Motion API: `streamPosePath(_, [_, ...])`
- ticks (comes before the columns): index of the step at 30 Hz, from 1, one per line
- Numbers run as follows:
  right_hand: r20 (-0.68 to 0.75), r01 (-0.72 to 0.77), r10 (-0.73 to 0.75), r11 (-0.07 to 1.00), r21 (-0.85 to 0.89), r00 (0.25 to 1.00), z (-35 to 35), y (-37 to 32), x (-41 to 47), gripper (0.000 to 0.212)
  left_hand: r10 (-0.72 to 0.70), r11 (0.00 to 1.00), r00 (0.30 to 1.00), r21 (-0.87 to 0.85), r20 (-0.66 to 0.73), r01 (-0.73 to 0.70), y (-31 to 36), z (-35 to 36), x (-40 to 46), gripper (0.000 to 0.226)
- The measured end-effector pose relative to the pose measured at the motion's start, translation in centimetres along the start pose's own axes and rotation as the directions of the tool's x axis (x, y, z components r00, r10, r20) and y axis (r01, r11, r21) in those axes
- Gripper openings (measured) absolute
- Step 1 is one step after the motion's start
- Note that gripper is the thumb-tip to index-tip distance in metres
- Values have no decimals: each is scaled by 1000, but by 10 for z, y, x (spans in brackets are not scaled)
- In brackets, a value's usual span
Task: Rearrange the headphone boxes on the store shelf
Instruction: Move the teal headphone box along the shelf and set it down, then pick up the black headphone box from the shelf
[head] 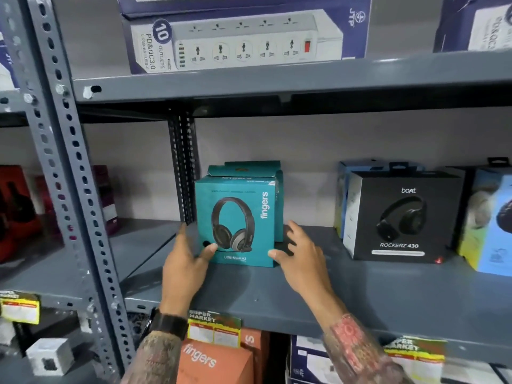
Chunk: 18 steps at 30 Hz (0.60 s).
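Note:
A teal "fingers" headphone box (pixel 238 217) stands upright on the grey middle shelf (pixel 360 295), with a second teal box (pixel 252 167) right behind it. My left hand (pixel 185 261) is at the front box's lower left corner, thumb touching its front face. My right hand (pixel 300 253) is at its lower right corner, fingers spread, thumb at the box's edge. Neither hand has closed around the box. A black "boat Rockerz 430" box (pixel 401 217) stands to the right.
Blue headphone boxes (pixel 490 223) flank the black one at the right. A power-strip box (pixel 243 37) lies on the shelf above. An orange "fingers" box (pixel 216 361) sits below. A perforated grey upright (pixel 69 162) stands at the left, red boxes (pixel 19 209) beyond it.

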State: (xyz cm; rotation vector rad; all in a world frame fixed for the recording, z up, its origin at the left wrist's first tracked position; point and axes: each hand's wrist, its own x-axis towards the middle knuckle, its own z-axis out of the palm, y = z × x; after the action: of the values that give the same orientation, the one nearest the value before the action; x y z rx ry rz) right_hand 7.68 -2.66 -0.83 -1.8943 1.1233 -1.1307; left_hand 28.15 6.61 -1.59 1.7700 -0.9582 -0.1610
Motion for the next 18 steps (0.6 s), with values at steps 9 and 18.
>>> streamPosePath(9, [-367,69,-60,998,11,928,-162,77,-26,61,240,935,961,-301,137,-190,83,116,-88,37])
streamPosePath(18, [-302,-193,180,981,-14,936,-265,138,34,92,102,967,858,-253,503,33,171,238,-75,95])
